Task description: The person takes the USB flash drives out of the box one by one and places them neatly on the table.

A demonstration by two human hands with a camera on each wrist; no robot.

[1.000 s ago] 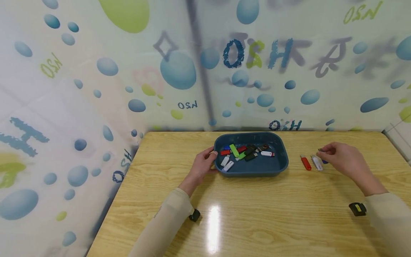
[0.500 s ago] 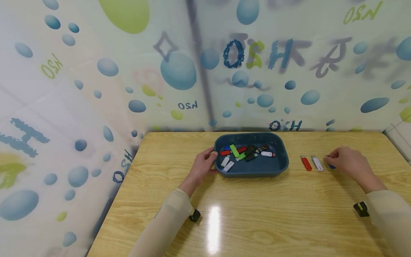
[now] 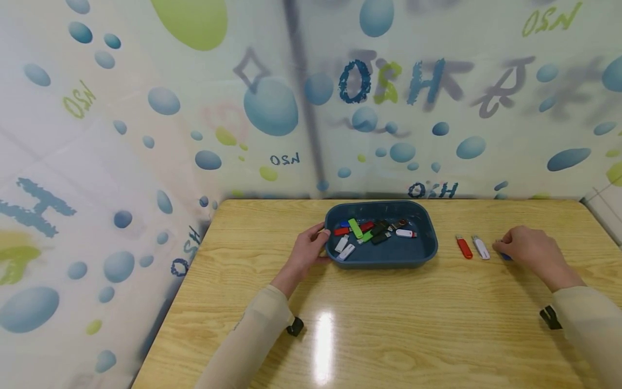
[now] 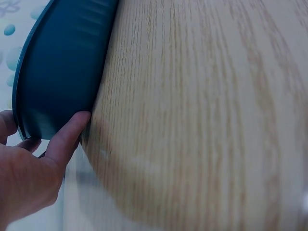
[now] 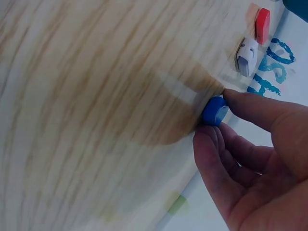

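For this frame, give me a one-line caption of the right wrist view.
Right hand pinches a blue USB stick on the wooden table.

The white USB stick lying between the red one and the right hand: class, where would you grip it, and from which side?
Grip the white USB stick from above, pinching its two long sides mid-body. It lies flat on the table, with narrow gaps to the red stick and right hand.
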